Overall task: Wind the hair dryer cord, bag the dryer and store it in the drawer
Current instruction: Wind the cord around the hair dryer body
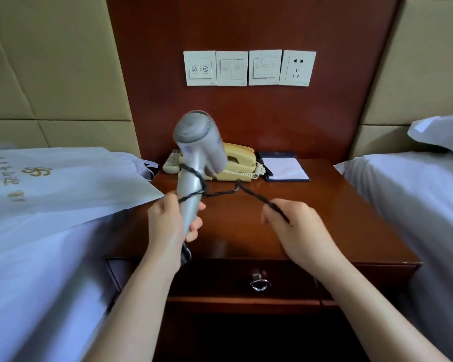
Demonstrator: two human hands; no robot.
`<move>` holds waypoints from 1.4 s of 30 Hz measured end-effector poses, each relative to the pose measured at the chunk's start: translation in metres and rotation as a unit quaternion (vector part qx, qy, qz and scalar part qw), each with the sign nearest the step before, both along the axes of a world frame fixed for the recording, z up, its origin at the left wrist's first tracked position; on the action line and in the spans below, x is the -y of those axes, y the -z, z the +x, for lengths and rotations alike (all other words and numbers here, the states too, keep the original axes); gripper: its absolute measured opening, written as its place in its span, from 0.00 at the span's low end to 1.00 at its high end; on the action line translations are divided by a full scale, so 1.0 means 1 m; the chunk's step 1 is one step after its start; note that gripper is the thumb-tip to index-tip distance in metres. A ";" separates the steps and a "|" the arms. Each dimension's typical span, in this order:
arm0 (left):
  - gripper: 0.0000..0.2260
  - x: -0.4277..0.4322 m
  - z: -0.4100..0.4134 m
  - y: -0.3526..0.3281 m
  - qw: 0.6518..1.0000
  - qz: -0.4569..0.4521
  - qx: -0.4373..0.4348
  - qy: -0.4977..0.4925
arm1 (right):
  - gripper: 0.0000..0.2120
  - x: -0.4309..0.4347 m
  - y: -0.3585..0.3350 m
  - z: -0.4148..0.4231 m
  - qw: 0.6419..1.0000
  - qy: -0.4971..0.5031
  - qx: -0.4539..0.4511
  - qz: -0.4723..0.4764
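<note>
A silver hair dryer (198, 145) stands upright above the wooden nightstand (324, 218), its handle gripped by my left hand (168, 223). Its black twisted cord (220, 193) loops around the handle and runs right to my right hand (296, 228), which pinches it. A white cloth bag (63, 184) with gold lettering lies on the bed at the left. The drawer (220, 278) below the tabletop is closed, with a metal ring pull (260, 283).
A cream telephone (239, 163), a remote control (171, 162) and a notepad in a dark folder (285, 168) sit at the back of the nightstand. Switch plates and a wall socket (297, 68) hang above. White beds flank both sides.
</note>
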State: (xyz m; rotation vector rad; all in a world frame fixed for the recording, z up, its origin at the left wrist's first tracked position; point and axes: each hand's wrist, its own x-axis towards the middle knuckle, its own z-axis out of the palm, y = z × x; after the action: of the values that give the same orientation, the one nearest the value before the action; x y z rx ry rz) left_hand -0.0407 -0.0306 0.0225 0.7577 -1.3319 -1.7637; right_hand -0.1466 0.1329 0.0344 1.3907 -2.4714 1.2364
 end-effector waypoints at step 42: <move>0.20 -0.040 0.011 -0.019 0.846 -0.400 0.311 0.165 | 0.11 0.015 -0.044 0.033 0.982 -0.126 -0.079 -0.116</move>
State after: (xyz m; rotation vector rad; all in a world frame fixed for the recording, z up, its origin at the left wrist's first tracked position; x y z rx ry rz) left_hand -0.0295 0.0095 0.0412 0.6397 -2.5315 -0.9919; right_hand -0.1139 0.1181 0.0787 1.6989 -2.0222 1.3474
